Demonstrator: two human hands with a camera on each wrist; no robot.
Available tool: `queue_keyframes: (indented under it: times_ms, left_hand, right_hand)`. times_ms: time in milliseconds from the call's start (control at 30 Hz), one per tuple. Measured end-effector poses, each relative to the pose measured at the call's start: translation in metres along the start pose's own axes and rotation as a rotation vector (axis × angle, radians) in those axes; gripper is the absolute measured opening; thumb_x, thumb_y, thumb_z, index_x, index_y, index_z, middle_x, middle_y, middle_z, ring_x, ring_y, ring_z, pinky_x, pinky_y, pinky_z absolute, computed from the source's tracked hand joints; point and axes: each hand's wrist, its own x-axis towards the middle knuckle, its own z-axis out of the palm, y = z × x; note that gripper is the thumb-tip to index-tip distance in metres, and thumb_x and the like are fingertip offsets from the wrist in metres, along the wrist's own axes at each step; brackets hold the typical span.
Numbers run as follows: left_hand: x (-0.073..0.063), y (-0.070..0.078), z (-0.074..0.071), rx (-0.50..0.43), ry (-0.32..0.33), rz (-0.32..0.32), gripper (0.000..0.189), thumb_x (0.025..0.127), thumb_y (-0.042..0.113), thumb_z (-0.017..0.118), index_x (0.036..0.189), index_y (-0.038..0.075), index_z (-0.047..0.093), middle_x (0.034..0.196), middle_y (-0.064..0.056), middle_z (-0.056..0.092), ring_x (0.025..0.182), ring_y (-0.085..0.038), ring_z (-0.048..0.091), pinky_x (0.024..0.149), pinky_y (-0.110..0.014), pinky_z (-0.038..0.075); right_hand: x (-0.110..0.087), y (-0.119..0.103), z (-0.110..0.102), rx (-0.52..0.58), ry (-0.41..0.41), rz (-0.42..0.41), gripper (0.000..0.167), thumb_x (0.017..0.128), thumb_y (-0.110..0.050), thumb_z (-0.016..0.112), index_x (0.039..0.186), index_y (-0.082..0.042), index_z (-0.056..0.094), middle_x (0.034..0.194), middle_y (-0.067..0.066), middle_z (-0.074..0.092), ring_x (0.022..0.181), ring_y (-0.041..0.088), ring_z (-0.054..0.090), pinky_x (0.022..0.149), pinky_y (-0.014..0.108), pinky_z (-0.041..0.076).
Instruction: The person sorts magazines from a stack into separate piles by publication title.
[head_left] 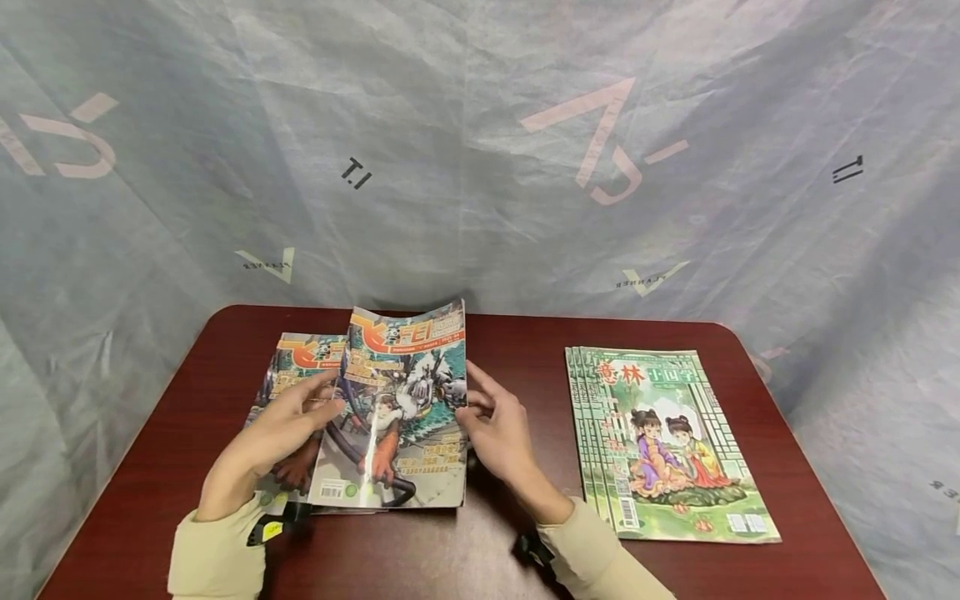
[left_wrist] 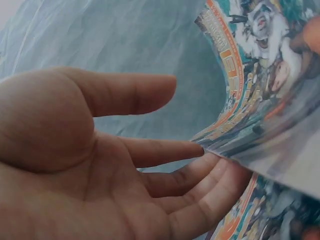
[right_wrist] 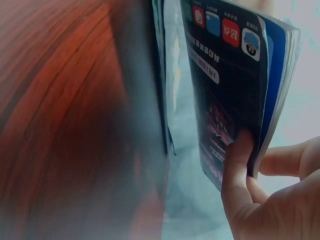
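Observation:
A magazine with an orange title and a cartoon cover is raised over one or more others of the same cover, the lower magazine showing at its left. My right hand pinches its right edge; in the right wrist view a fingertip presses the dark back cover while other fingers lie on the opposite side. At the left edge is my left hand. In the left wrist view its thumb stands apart from the curved front cover, and its fingertips reach under the edge.
A slightly fanned stack of green magazines lies at the right of the dark red wooden table. Behind the table's far edge hangs a grey printed curtain.

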Motion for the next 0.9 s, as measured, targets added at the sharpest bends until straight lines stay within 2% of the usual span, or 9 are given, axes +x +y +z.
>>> queue_keyframes:
  times_ms: [200,333,400,633,833,900]
  left_hand:
    - [-0.005,-0.007,-0.013,0.004,0.031,-0.022,0.070,0.119,0.017,0.052,0.170,-0.015,0.017,0.155,-0.043,0.046,0.136,-0.054,0.056,0.105,-0.061,0.056]
    - [-0.008,-0.014,-0.021,0.016,0.068,-0.036,0.070,0.119,0.020,0.054,0.169,-0.016,0.020,0.152,-0.041,0.052,0.132,-0.049,0.059,0.098,-0.050,0.058]
    - [-0.010,-0.018,-0.025,0.027,0.080,-0.038,0.070,0.119,0.020,0.054,0.169,-0.017,0.021,0.153,-0.042,0.051,0.135,-0.051,0.058,0.098,-0.048,0.058]
    - [-0.017,-0.028,-0.040,0.059,0.106,-0.057,0.070,0.121,0.023,0.049,0.168,-0.019,0.019,0.155,-0.046,0.044,0.141,-0.061,0.049,0.106,-0.062,0.055]
    - [-0.023,-0.035,-0.049,0.069,0.121,-0.073,0.070,0.121,0.025,0.046,0.167,-0.020,0.019,0.155,-0.047,0.042,0.142,-0.062,0.046,0.108,-0.066,0.052]
    - [-0.023,-0.037,-0.051,0.064,0.121,-0.075,0.069,0.121,0.025,0.045,0.167,-0.020,0.019,0.156,-0.047,0.041,0.143,-0.062,0.045,0.109,-0.065,0.052]
  right_hand:
    - [0.006,0.000,0.023,-0.046,0.004,-0.045,0.071,0.095,0.012,0.071,0.162,-0.009,0.058,0.104,0.009,0.084,0.077,0.009,0.065,0.070,0.018,0.051]
    - [0.009,-0.002,0.037,-0.039,-0.015,-0.042,0.071,0.095,0.011,0.072,0.162,-0.008,0.057,0.103,0.009,0.084,0.071,0.004,0.061,0.068,0.018,0.046]
    - [0.010,-0.003,0.044,-0.044,-0.025,-0.037,0.071,0.096,0.009,0.072,0.163,-0.009,0.057,0.104,0.009,0.084,0.070,0.002,0.060,0.070,0.019,0.046]
    - [0.012,-0.009,0.067,-0.034,-0.060,-0.009,0.069,0.098,0.005,0.074,0.164,-0.010,0.056,0.111,0.010,0.085,0.079,0.001,0.069,0.076,0.021,0.052]
    - [0.013,-0.011,0.081,-0.027,-0.074,-0.003,0.069,0.098,0.003,0.076,0.163,-0.012,0.057,0.113,0.010,0.085,0.076,-0.002,0.067,0.080,0.022,0.052]
    - [0.014,-0.010,0.084,-0.023,-0.074,-0.008,0.069,0.098,0.003,0.076,0.163,-0.012,0.058,0.115,0.011,0.084,0.081,0.000,0.071,0.085,0.025,0.057]
